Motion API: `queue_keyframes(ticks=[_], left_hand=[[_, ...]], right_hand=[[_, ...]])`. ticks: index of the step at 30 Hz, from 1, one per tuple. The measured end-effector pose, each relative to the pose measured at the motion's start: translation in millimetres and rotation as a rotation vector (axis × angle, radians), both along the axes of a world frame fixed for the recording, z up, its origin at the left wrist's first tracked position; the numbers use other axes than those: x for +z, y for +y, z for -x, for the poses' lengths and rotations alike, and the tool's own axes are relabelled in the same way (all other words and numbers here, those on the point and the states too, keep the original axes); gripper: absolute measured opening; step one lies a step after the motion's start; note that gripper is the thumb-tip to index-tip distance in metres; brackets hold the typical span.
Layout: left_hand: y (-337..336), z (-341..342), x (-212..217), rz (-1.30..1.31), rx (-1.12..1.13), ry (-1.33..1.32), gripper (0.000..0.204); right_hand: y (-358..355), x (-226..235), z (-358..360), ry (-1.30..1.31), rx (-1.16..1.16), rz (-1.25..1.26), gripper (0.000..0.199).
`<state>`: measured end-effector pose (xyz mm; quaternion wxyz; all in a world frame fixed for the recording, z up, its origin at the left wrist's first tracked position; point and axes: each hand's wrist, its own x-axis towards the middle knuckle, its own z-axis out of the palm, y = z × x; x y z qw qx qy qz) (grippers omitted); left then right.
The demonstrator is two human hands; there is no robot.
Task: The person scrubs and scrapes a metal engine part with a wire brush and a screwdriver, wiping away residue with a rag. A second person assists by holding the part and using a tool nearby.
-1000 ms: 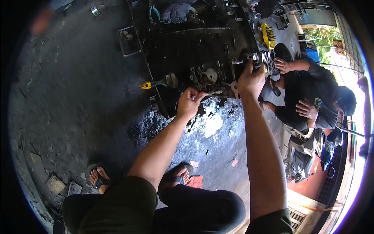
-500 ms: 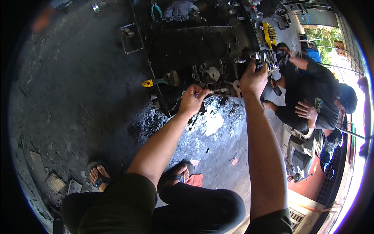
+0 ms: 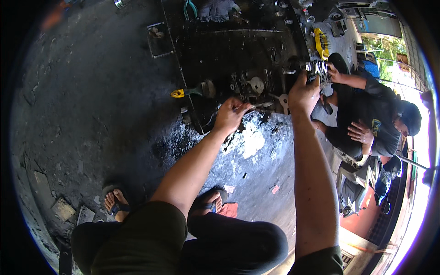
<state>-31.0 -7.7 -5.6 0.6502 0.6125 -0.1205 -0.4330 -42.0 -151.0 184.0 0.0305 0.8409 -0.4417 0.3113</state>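
My left hand (image 3: 229,115) is closed on a thin, pale metal tool (image 3: 262,105) whose free end points right over the low dark work surface; its exact kind is too small to tell. My right hand (image 3: 305,95) reaches to the right side of that surface. Its fingers and thumb are closed at the near edge of a shiny metal part with coil-like ridges (image 3: 316,69), which they partly hide. A co-worker's hand (image 3: 335,73) meets the same part from the right. Between my hands lie a round metal plate (image 3: 255,85) and a flat piece with a hole (image 3: 284,101).
A brush with a yellow-tipped handle (image 3: 178,93) lies across the surface's left edge. Farther back are teal-handled pliers (image 3: 190,9) and a yellow holder with dark bits (image 3: 321,43). A co-worker (image 3: 382,114) sits at the right. A square tray (image 3: 159,40) rests on the floor.
The co-worker's hand has come down and left onto the ridged metal part. The whole view has shifted slightly; my hands keep nearly the same places.
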Motion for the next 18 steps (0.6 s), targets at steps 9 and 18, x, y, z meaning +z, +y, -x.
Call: queue_keyframes(ticks=[9,18], left_hand=[[7.6,5.6,-8.0,-0.15,0.015,-0.007,0.032],[14.4,-7.9,0.8,-0.082,-0.024,-0.089,0.047]], right_hand=[[0.1,-0.1,1.3,0.003,-0.025,-0.033,0.042],[-0.9,-0.5,2.2,-0.008,0.012,0.007,0.04]])
